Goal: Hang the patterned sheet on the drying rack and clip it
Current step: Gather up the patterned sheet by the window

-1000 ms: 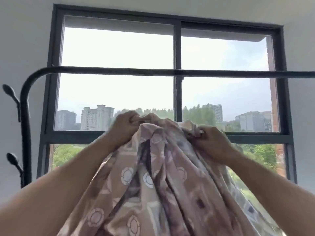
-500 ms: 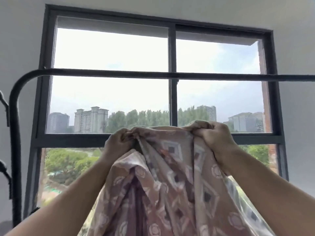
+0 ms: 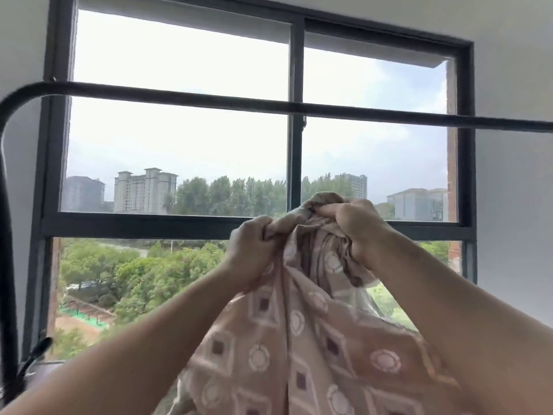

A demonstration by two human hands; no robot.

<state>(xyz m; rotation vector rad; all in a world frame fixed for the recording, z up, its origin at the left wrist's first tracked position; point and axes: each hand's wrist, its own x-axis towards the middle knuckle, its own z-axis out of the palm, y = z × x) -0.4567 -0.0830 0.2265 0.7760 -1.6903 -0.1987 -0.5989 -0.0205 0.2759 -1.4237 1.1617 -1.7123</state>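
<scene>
The patterned sheet (image 3: 299, 339), pinkish-brown with white circles and squares, hangs bunched from both my hands in front of the window. My left hand (image 3: 254, 250) grips its top edge. Close beside it, a little higher, my right hand (image 3: 356, 226) clutches a gathered fold. The black top bar of the drying rack (image 3: 209, 97) runs across the view well above both hands, and the sheet does not touch it. The sheet's lower part is cut off by the frame's bottom edge.
The rack's bar curves down into a black upright (image 3: 6, 235) at the far left. A dark clip-like object (image 3: 36, 351) sits low by that upright. Behind the rack is a large dark-framed window (image 3: 296, 175) between white walls.
My hands have come closer together and moved right in the view, bunching the sheet's top edge. The view has shifted, so the rack bar now sits farther above my hands.
</scene>
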